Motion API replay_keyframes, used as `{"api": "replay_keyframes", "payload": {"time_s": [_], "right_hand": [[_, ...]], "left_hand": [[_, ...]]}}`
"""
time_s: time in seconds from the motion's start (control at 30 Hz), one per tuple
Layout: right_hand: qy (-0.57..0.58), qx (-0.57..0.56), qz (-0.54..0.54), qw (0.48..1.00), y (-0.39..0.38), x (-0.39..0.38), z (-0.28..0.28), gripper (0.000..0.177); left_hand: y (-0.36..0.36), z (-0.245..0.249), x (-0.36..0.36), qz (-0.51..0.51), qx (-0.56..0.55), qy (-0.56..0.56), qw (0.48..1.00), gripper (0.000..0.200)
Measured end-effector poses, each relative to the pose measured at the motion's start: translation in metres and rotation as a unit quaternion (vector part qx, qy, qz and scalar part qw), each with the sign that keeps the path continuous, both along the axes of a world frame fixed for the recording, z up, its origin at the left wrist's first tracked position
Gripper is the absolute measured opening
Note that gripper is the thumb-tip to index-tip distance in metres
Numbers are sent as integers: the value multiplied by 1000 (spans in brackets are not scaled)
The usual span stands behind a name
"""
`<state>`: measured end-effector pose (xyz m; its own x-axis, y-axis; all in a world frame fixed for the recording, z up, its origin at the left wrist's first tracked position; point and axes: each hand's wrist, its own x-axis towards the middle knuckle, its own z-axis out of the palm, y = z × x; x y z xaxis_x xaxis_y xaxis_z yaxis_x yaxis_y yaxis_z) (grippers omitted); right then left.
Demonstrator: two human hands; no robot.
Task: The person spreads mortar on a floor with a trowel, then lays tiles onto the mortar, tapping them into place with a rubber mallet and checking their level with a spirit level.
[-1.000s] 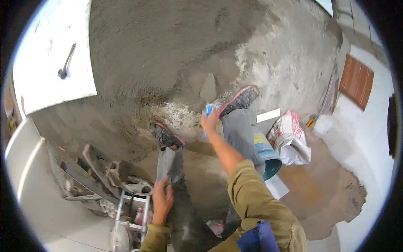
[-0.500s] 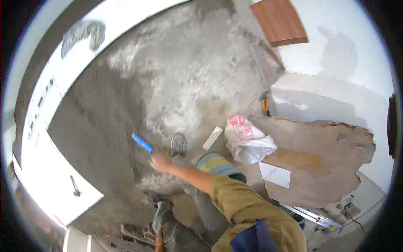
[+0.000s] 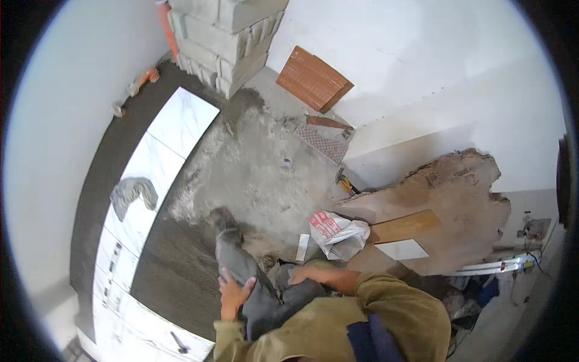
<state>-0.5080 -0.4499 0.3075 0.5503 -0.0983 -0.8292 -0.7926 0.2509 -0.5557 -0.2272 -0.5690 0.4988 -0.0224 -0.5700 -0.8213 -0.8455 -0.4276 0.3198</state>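
Observation:
My left hand (image 3: 235, 294), fingers spread, rests against my grey trouser leg (image 3: 236, 256) and holds nothing. My right hand (image 3: 301, 274) lies on the other bent knee with its fingers stretched out, and nothing shows in it. Beyond my left hand is damp grey mortar (image 3: 175, 265), bordered by a curved-looking row of white marbled tiles (image 3: 166, 151). A crumpled grey cloth or bag (image 3: 131, 196) lies on those tiles. A dark-headed tool (image 3: 179, 344) sits on the nearest tile. Small dark pieces (image 3: 111, 265) line some tile joints.
A white plastic bag with red print (image 3: 338, 234) and a narrow white strip (image 3: 303, 247) lie to the right. Behind them are orange-handled pliers (image 3: 345, 182) and a broken brown board (image 3: 446, 199). Stacked grey blocks (image 3: 223, 42) and brown tiles (image 3: 313, 78) stand at the back.
My right hand has drawn back from the floor to my knee, and the blue object it held is out of sight. My left hand has come into view. The camera view has shifted.

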Motion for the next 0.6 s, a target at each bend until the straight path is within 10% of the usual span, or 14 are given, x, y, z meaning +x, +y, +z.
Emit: {"api": "replay_keyframes", "payload": {"time_s": [0.2,0.27,0.53,0.6], "right_hand": [[92,-158,-242,953,-119,-82,103,42],[130,-250,-377,882,-146,-98,139,39],[426,-349,-263,792,-304,-296,-4,30],[333,-492,-193,781,-378,-410,-61,36]], "left_hand": [[-127,-189,37,-193,76,167,964,97],[-166,-158,14,-179,138,88,970,91],[-227,-232,-3,-144,115,162,970,90],[-215,-222,11,30,130,149,980,79]]}}
